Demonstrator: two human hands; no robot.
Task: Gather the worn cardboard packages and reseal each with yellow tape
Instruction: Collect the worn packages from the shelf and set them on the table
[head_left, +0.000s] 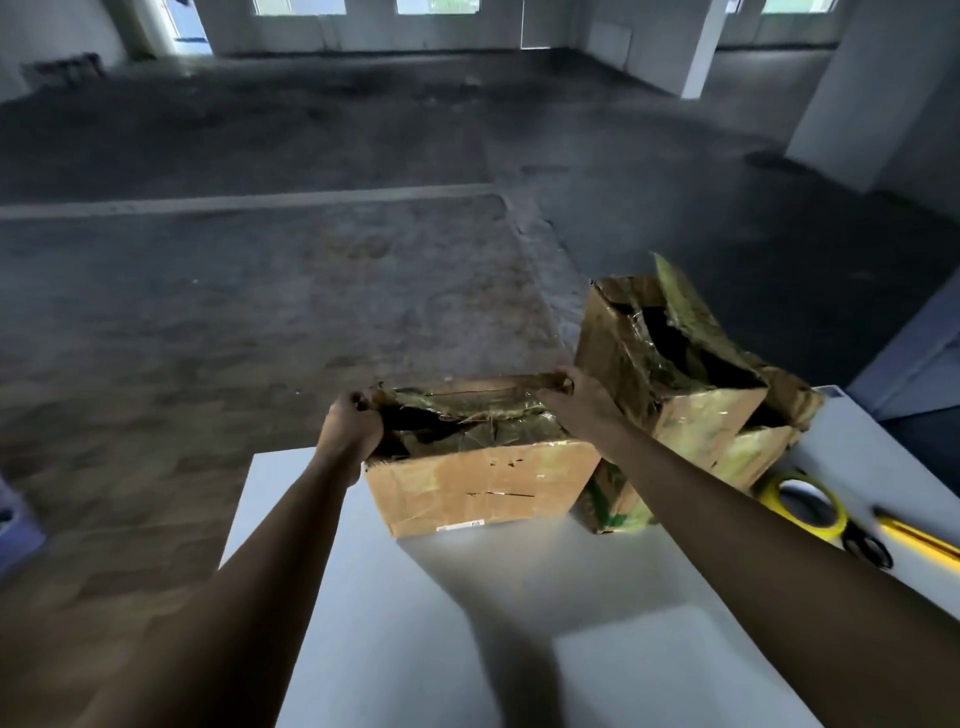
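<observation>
A worn brown cardboard box (483, 483) with torn, tape-covered flaps stands at the far edge of the white table (415, 597). My left hand (350, 423) grips its torn left top edge. My right hand (574, 397) holds its far right top flap. Just to the right stands a taller battered box (670, 364), ripped open on top, leaning on another worn package (748, 457). A roll of yellow tape (805, 506) lies on the table further right.
Black-handled scissors (867, 551) and a yellow-and-dark tool (919, 535) lie beside the tape roll near the table's right side. Bare concrete floor (311, 260) stretches beyond the table. White pillars (857, 88) stand at the far right.
</observation>
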